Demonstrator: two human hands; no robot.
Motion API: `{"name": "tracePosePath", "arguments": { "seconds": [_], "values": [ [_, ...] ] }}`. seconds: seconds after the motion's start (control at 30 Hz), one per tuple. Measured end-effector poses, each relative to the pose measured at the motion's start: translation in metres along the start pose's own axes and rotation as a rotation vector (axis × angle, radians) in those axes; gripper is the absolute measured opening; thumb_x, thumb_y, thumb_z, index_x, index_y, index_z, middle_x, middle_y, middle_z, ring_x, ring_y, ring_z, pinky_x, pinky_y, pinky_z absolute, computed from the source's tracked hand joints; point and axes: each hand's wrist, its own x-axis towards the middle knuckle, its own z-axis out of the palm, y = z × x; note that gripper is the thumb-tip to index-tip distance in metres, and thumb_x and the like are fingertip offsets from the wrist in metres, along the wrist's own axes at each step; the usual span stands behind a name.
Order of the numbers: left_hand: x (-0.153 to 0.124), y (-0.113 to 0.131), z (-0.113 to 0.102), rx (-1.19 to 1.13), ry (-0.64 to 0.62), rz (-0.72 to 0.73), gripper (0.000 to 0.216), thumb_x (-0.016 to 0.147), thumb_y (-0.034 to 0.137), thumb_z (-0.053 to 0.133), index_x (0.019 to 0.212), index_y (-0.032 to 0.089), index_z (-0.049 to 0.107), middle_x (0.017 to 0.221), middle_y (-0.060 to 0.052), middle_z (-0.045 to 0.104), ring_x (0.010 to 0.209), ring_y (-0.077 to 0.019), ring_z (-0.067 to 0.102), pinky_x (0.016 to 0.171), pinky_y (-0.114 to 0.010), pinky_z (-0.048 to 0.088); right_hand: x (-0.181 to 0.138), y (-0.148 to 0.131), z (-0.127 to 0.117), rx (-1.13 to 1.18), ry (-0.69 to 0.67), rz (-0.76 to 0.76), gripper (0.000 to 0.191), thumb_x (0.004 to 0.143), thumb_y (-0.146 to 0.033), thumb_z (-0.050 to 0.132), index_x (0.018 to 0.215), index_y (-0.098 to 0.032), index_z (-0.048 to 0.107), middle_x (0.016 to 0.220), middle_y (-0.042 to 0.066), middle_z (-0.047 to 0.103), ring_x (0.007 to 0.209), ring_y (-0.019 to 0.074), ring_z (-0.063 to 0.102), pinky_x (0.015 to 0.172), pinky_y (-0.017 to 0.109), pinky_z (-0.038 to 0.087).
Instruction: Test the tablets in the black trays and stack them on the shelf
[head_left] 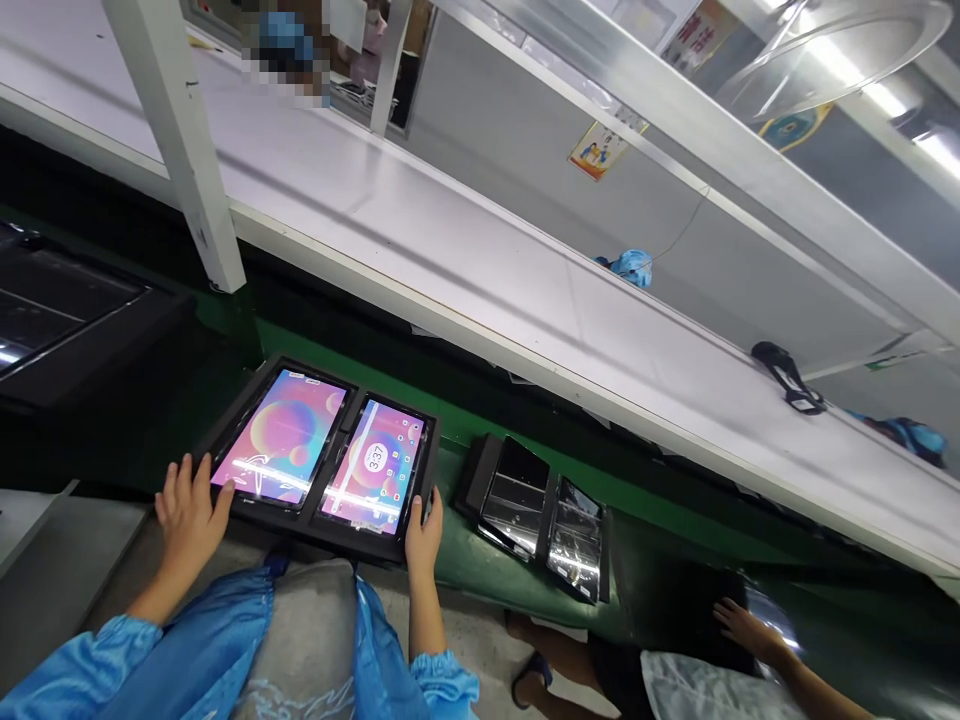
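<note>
The left hand (pixel 187 512) is spread, its back up, thumb angled toward the right hand (pixel 425 532) — there thumb and forefinger stand slightly parted — with bare wrists (pixel 424 585) below both.

Gap btwn tray (pixel 300 524) & dark tablets (pixel 519 490); shelf (pixel 465 255) behind, prob. higher

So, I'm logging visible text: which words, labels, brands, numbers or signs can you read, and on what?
"3:37": right lit tablet.
Too small or blurred to read:
small labels on it and the left lit tablet;
yellow wall poster;
red wall poster;
markings on the grey shirt.
</note>
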Motion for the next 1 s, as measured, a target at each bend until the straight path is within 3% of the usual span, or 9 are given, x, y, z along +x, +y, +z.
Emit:
{"name": "tracePosePath", "arguments": {
  "seconds": [0.13, 0.3, 0.53, 0.67, 0.8, 0.9, 1.0],
  "values": [
    [0.005, 0.008, 0.0, -0.037, -0.059, 0.04, 0.063, 0.1, 0.048, 0.033, 0.151, 0.011, 0.036, 0.159, -0.023, 0.028, 0.151, -0.0349, 0.013, 0.116, -0.069, 0.002, -0.004, -0.013, -0.005, -0.141, -0.075, -0.216, 0.067, 0.092, -0.049, 0.045, 0.145, -0.009, 0.043, 0.153, 0.02, 0.039, 0.144, 0.0298, 0.035, 0.118, 0.049, 0.03],
    [0.008, 0.007, 0.002, -0.099, 0.02, 0.044, 0.061, 0.1, 0.044, 0.036, 0.149, 0.008, 0.039, 0.158, -0.024, 0.029, 0.151, -0.0325, 0.013, 0.119, -0.065, 0.001, -0.009, -0.011, -0.008, -0.125, -0.242, -0.212, 0.089, 0.083, -0.038, 0.059, 0.157, -0.012, 0.018, 0.165, 0.016, 0.014, 0.153, 0.0283, 0.015, 0.122, 0.05, 0.022],
    [0.001, 0.002, -0.004, 0.013, -0.042, 0.11, 0.053, 0.1, 0.041, 0.033, 0.139, 0.012, 0.054, 0.156, -0.022, 0.033, 0.151, -0.0335, 0.014, 0.119, -0.065, 0.003, -0.009, -0.007, -0.007, -0.039, -0.223, -0.183, 0.093, 0.077, -0.034, 0.062, 0.157, -0.012, 0.019, 0.165, 0.014, 0.016, 0.153, 0.0268, 0.016, 0.123, 0.049, 0.019],
    [-0.006, 0.004, -0.003, 0.129, -0.119, 0.378, 0.046, 0.1, 0.037, 0.036, 0.129, 0.02, 0.066, 0.153, -0.017, 0.041, 0.15, -0.0343, 0.019, 0.119, -0.064, 0.003, -0.008, -0.004, -0.004, 0.104, -0.193, -0.049, 0.09, 0.081, -0.044, 0.061, 0.156, -0.014, 0.022, 0.161, 0.014, 0.027, 0.149, 0.0279, 0.028, 0.12, 0.05, 0.027],
    [-0.01, 0.014, 0.011, 0.157, -0.211, 0.629, 0.042, 0.098, 0.036, 0.041, 0.131, 0.029, 0.065, 0.153, -0.012, 0.044, 0.148, -0.0332, 0.024, 0.119, -0.063, 0.005, -0.01, -0.005, -0.002, 0.119, -0.164, 0.014, 0.089, 0.083, -0.05, 0.058, 0.157, -0.015, 0.022, 0.159, 0.015, 0.031, 0.146, 0.0284, 0.035, 0.118, 0.049, 0.031],
    [-0.011, 0.025, 0.016, 0.157, -0.269, 0.623, 0.041, 0.099, 0.036, 0.039, 0.126, 0.028, 0.068, 0.153, -0.01, 0.044, 0.148, -0.0331, 0.025, 0.118, -0.065, 0.002, -0.013, -0.007, -0.001, 0.091, -0.151, 0.005, 0.088, 0.084, -0.051, 0.056, 0.156, -0.014, 0.022, 0.159, 0.014, 0.031, 0.145, 0.0273, 0.036, 0.119, 0.047, 0.031],
    [-0.01, 0.027, 0.006, 0.093, -0.197, 0.482, 0.047, 0.1, 0.04, 0.035, 0.132, 0.021, 0.063, 0.153, -0.015, 0.043, 0.148, -0.0329, 0.025, 0.119, -0.065, 0.002, -0.016, -0.007, 0.0, 0.08, -0.138, 0.005, 0.087, 0.084, -0.051, 0.055, 0.155, -0.009, 0.025, 0.159, 0.016, 0.031, 0.145, 0.0265, 0.036, 0.119, 0.044, 0.031]
  ]
}}
